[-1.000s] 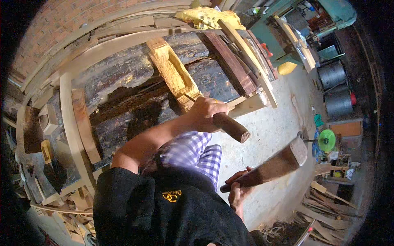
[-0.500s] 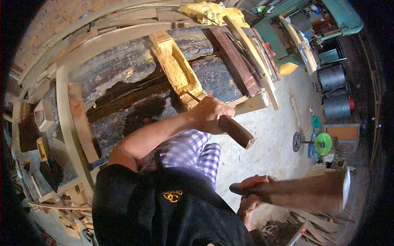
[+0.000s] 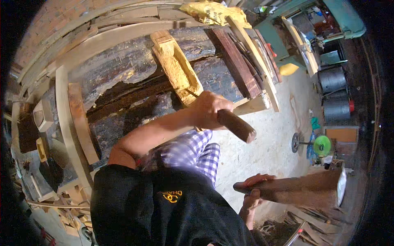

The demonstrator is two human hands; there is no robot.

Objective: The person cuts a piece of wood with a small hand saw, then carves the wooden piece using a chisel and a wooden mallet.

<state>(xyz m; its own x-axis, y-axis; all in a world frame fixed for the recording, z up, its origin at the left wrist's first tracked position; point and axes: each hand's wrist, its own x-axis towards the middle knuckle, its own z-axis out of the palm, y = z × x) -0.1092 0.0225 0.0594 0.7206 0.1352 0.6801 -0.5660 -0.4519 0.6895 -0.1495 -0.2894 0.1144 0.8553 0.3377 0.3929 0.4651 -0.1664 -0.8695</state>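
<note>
My left hand (image 3: 208, 109) is closed around a chisel (image 3: 237, 126), whose thick brown wooden handle sticks out toward the lower right. The thin blade reaches up and left into the near end of a hollowed, pale yellow wooden block (image 3: 176, 67). That block lies across dark, rough timbers (image 3: 119, 57). Off to the right, my right hand (image 3: 255, 189) grips the narrow handle of a wooden mallet (image 3: 303, 188). The mallet's broad head points right, well apart from the chisel handle.
Reddish-brown boards (image 3: 236, 61) lie right of the block. A yellow sack (image 3: 213, 14) sits behind. Farther right are a green fan (image 3: 322, 145), metal drums (image 3: 332, 80) and a teal machine (image 3: 283, 45). Wood scraps (image 3: 76, 213) litter the lower left; a small carved piece (image 3: 42, 115) rests left.
The mallet has shifted slightly, its head a little lower and to the left. The chisel has barely moved, its blade still in the block's hollow.
</note>
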